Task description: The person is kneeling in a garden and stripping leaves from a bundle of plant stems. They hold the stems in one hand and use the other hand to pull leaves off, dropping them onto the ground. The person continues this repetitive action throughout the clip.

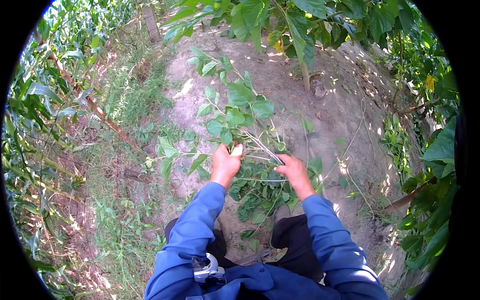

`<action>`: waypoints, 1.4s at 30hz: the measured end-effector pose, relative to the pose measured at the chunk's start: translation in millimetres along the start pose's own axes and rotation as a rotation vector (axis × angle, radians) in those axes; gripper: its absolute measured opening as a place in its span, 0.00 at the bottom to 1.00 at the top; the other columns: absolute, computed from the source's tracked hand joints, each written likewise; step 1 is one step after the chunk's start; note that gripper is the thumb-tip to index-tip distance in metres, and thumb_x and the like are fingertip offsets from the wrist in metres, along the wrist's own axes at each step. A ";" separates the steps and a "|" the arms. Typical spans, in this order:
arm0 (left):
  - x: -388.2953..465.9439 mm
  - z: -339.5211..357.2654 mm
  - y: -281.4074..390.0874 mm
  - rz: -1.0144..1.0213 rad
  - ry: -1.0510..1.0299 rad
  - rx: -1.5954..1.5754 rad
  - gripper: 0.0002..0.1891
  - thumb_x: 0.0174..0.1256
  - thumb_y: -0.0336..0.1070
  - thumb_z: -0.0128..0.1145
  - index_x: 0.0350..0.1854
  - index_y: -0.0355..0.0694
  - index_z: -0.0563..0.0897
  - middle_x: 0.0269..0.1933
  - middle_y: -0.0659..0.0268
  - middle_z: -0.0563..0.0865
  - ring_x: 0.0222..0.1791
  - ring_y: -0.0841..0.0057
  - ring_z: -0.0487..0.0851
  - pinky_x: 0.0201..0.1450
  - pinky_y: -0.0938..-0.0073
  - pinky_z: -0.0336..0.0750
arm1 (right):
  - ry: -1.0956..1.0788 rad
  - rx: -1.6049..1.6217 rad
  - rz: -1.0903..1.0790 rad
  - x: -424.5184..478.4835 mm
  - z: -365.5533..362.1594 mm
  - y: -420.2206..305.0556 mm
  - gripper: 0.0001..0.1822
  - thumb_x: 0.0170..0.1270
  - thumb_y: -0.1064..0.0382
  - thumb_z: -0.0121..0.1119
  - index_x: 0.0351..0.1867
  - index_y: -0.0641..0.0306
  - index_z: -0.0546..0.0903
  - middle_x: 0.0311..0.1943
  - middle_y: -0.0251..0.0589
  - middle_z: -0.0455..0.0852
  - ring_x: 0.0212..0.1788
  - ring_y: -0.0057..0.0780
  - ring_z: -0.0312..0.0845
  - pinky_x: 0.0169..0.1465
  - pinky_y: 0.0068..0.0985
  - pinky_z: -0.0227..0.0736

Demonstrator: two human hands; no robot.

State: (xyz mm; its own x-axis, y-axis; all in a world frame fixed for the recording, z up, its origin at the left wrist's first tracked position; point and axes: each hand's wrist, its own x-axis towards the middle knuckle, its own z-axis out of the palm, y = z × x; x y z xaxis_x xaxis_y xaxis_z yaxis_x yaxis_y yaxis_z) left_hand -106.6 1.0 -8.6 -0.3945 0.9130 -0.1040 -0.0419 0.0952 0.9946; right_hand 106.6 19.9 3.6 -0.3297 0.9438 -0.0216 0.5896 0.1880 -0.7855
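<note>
My left hand [226, 163] is closed around thin leafy branches [240, 112], which look like mulberry shoots and fan out ahead of it and to the left. My right hand [295, 171] grips the pale bare stems [260, 143] at their near right end. Something dark shows by its fingers, too small to name. Below both hands, a loose pile of cut green leaves and stems [258, 191] lies on the soil in front of my feet.
A thin tree trunk [305, 76] rises ahead, with broad leaves [258, 17] hanging overhead. Maize plants [33, 105] and a slanting rusty pole [108, 120] line the left. Leafy shrubs [431, 210] border the right. A grey-and-white plastic device [209, 269] sits at my waist.
</note>
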 end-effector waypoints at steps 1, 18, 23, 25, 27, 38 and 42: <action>1.3 1.0 -2.7 0.024 0.016 0.032 0.08 0.63 0.30 0.57 0.41 0.34 0.79 0.33 0.66 0.83 0.32 0.81 0.77 0.37 0.76 0.72 | 0.002 0.003 -0.005 -0.4 -0.4 -1.6 0.20 0.51 0.59 0.62 0.48 0.59 0.81 0.31 0.47 0.79 0.26 0.34 0.81 0.37 0.31 0.73; 7.4 -0.8 0.0 0.092 0.015 0.520 0.15 0.64 0.41 0.57 0.43 0.34 0.78 0.34 0.46 0.84 0.37 0.52 0.83 0.40 0.60 0.74 | -0.013 0.079 0.071 3.1 -5.3 9.5 0.17 0.50 0.58 0.62 0.42 0.61 0.81 0.27 0.46 0.78 0.26 0.34 0.80 0.36 0.31 0.71; 14.4 -4.0 -18.9 0.154 -0.047 0.519 0.13 0.63 0.41 0.57 0.37 0.34 0.78 0.29 0.47 0.83 0.32 0.54 0.82 0.34 0.60 0.73 | -0.026 0.019 0.053 3.7 -2.4 6.6 0.14 0.50 0.57 0.61 0.37 0.62 0.80 0.26 0.47 0.77 0.26 0.37 0.80 0.36 0.34 0.70; 12.1 -0.3 -16.8 0.179 -0.033 0.488 0.12 0.63 0.40 0.57 0.37 0.34 0.78 0.29 0.48 0.83 0.31 0.55 0.82 0.34 0.60 0.73 | -0.022 -0.007 0.042 3.4 -3.5 8.7 0.14 0.50 0.57 0.61 0.37 0.61 0.80 0.25 0.47 0.77 0.26 0.37 0.79 0.36 0.35 0.70; 11.7 -0.5 -18.4 0.209 -0.016 0.448 0.10 0.64 0.38 0.56 0.35 0.35 0.78 0.26 0.55 0.80 0.27 0.65 0.78 0.31 0.65 0.71 | -0.043 -0.038 0.025 4.9 -2.2 11.5 0.14 0.50 0.57 0.61 0.37 0.61 0.80 0.24 0.47 0.77 0.27 0.37 0.79 0.36 0.35 0.70; 3.1 -20.5 14.4 -0.294 -0.080 -0.686 0.02 0.69 0.33 0.50 0.37 0.43 0.74 0.28 0.70 0.77 0.22 0.80 0.75 0.32 0.69 0.80 | -0.110 0.091 0.109 2.4 -3.2 -0.1 0.14 0.49 0.60 0.60 0.37 0.63 0.81 0.22 0.42 0.79 0.20 0.29 0.75 0.31 0.27 0.70; 8.9 -35.6 15.1 -0.234 -0.097 -0.830 0.05 0.70 0.37 0.52 0.36 0.43 0.73 0.27 0.71 0.75 0.21 0.81 0.72 0.34 0.69 0.79 | -0.119 0.267 0.125 2.5 2.8 -3.2 0.11 0.50 0.61 0.59 0.31 0.66 0.77 0.19 0.37 0.75 0.20 0.23 0.71 0.28 0.24 0.66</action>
State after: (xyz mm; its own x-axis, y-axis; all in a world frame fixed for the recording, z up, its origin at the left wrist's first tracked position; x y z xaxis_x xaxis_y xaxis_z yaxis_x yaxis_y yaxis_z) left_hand -143.4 -3.6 5.5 -0.2132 0.9396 -0.2676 -0.7837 -0.0010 0.6212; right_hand 101.8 20.9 4.3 -0.3596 0.9139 -0.1881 0.4215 -0.0207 -0.9066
